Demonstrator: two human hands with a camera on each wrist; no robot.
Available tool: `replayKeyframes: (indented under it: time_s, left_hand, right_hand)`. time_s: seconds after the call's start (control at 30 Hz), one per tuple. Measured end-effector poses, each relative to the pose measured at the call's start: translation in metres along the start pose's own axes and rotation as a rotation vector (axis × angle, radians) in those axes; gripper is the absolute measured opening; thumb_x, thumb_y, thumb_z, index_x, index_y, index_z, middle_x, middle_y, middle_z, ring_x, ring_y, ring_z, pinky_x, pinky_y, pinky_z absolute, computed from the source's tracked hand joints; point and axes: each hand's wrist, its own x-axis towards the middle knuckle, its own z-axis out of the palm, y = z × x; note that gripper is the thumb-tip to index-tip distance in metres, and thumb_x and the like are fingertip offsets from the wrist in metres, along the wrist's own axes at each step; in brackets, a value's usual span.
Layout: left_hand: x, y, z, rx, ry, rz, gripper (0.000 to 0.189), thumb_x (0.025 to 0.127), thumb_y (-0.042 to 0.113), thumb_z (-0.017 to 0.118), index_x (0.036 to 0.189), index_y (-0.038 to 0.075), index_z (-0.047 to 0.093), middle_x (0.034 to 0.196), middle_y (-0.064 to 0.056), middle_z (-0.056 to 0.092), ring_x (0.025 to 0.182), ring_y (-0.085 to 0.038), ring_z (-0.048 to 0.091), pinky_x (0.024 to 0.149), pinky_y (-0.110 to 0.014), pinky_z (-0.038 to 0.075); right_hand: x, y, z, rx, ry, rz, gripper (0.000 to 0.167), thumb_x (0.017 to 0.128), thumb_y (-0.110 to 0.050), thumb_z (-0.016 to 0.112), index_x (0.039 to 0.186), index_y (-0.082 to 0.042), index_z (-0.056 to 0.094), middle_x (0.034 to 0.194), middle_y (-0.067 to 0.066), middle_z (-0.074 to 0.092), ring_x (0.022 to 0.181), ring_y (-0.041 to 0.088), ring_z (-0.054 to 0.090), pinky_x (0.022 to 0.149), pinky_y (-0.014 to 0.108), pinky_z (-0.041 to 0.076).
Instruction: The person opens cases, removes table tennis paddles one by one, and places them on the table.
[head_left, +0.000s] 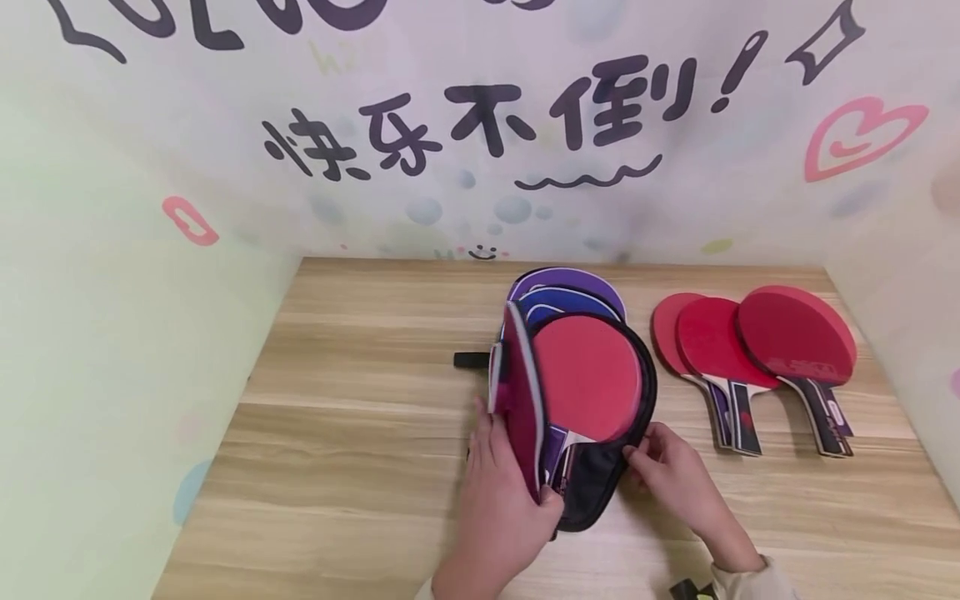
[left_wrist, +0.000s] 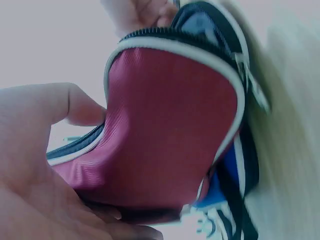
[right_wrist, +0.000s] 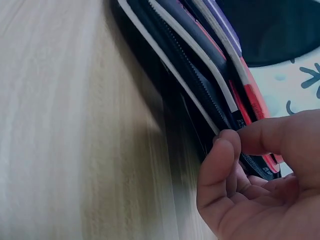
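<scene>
A maroon table tennis paddle case (head_left: 524,392) with pale piping stands unzipped, its cover tilted up on the left. Red-faced paddles (head_left: 588,379) lie inside on the black lining (head_left: 596,487), handles toward the person. My left hand (head_left: 498,492) holds the raised cover near its narrow end; in the left wrist view its thumb curls over the zipped edge of the maroon cover (left_wrist: 170,125). On the opposite side, my right hand (head_left: 675,471) pinches the case's lower right rim between thumb and finger. The right wrist view shows the zipper teeth (right_wrist: 200,80) along that rim, beside stacked paddle edges.
Blue (head_left: 562,302) and purple (head_left: 577,280) cases lie stacked behind the open case, a black strap (head_left: 471,360) jutting left. Several loose red paddles (head_left: 798,333) lie fanned on the right of the wooden table (head_left: 352,467). Printed walls (head_left: 480,208) enclose the back and sides.
</scene>
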Motion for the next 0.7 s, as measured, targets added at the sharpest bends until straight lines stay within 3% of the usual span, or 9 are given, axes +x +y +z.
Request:
replayKeyframes:
  time_s: [0.1, 0.3, 0.4, 0.5, 0.63, 0.7]
  left_hand:
    - [-0.001, -0.007, -0.011, -0.053, -0.01, -0.074, 0.106, 0.072, 0.028, 0.081, 0.157, -0.002, 0.025, 0.165, -0.021, 0.031, 0.148, -0.035, 0.042, 0.119, -0.051, 0.041]
    - [-0.007, -0.023, -0.027, -0.179, -0.023, -0.257, 0.106, 0.076, 0.027, 0.083, 0.16, 0.014, 0.021, 0.154, -0.005, 0.045, 0.139, -0.021, 0.05, 0.118, -0.044, 0.042]
    - [-0.012, -0.03, -0.03, -0.185, -0.009, -0.356, 0.115, 0.079, 0.028, 0.083, 0.164, 0.015, 0.007, 0.16, -0.01, 0.039, 0.144, -0.026, 0.046, 0.12, -0.047, 0.04]
    - [-0.015, -0.039, -0.032, -0.176, 0.02, -0.418, 0.127, 0.081, 0.026, 0.082, 0.164, 0.016, -0.013, 0.171, -0.017, 0.018, 0.153, -0.033, 0.033, 0.122, -0.052, 0.034]
    - [-0.015, -0.056, -0.031, -0.081, 0.101, -0.37, 0.129, 0.078, 0.015, 0.084, 0.163, 0.009, -0.014, 0.172, -0.019, -0.006, 0.158, -0.041, 0.015, 0.122, -0.059, 0.029]
    - [-0.014, -0.065, -0.031, -0.004, 0.088, -0.33, 0.127, 0.078, 0.012, 0.085, 0.164, 0.008, -0.008, 0.171, -0.02, -0.012, 0.159, -0.043, 0.006, 0.123, -0.062, 0.025]
  right_hand:
    - [0.001, 0.001, -0.002, 0.004, -0.012, 0.009, 0.019, 0.096, -0.004, 0.063, 0.111, 0.004, 0.057, 0.077, 0.007, 0.06, 0.06, 0.008, 0.059, 0.055, 0.025, 0.053]
    - [0.002, 0.001, -0.002, 0.002, -0.022, 0.008, 0.02, 0.096, -0.006, 0.064, 0.113, 0.003, 0.058, 0.076, 0.006, 0.06, 0.058, 0.008, 0.059, 0.054, 0.024, 0.05]
    - [0.002, 0.001, -0.002, -0.007, -0.023, 0.005, 0.02, 0.097, -0.007, 0.064, 0.113, 0.003, 0.058, 0.076, 0.006, 0.061, 0.058, 0.008, 0.059, 0.053, 0.024, 0.048]
    - [0.002, 0.0, -0.001, -0.014, -0.022, 0.012, 0.02, 0.097, -0.007, 0.064, 0.114, 0.003, 0.058, 0.076, 0.006, 0.061, 0.058, 0.008, 0.059, 0.054, 0.023, 0.049]
    - [0.003, 0.001, 0.0, -0.02, -0.019, 0.031, 0.022, 0.098, -0.007, 0.063, 0.116, 0.004, 0.058, 0.077, 0.007, 0.062, 0.059, 0.008, 0.06, 0.054, 0.024, 0.05]
    - [0.003, 0.002, 0.001, -0.025, -0.018, 0.032, 0.023, 0.098, -0.008, 0.063, 0.117, 0.004, 0.059, 0.078, 0.007, 0.063, 0.059, 0.008, 0.06, 0.055, 0.024, 0.051]
